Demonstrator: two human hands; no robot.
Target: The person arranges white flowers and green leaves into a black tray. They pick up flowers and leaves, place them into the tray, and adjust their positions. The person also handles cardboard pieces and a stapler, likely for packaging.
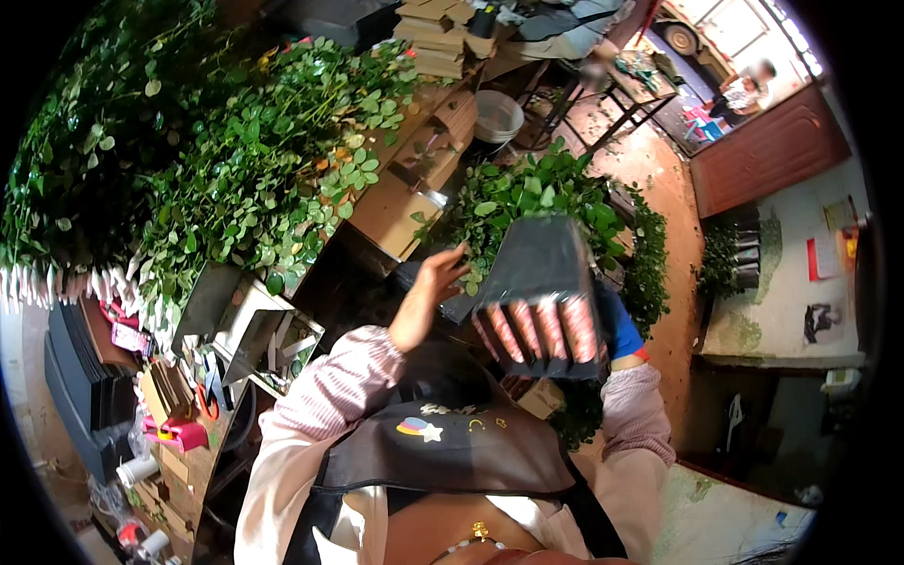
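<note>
A bunch wrapped in black sheeting [541, 259] is held up before my chest, tilted, with several pink-and-white rolled shapes showing at its near end; whether these are flower heads I cannot tell. Leafy green stems [527, 193] show just beyond it. My right hand [619, 325], in a blue glove, grips the bunch along its right side, its fingers mostly hidden behind the wrap. Bare and raised to the left of the bunch, my left hand [435, 294] has its fingers apart and holds nothing.
Piled leafy stems [264, 151] cover the bench at left, their white-wrapped ends hanging over its edge. Below lie a metal holder [268, 334], orange-handled scissors [207, 400] and a pink tape dispenser [179, 433]. A white bucket [497, 115] stands ahead; a person [744, 92] is outside the doorway.
</note>
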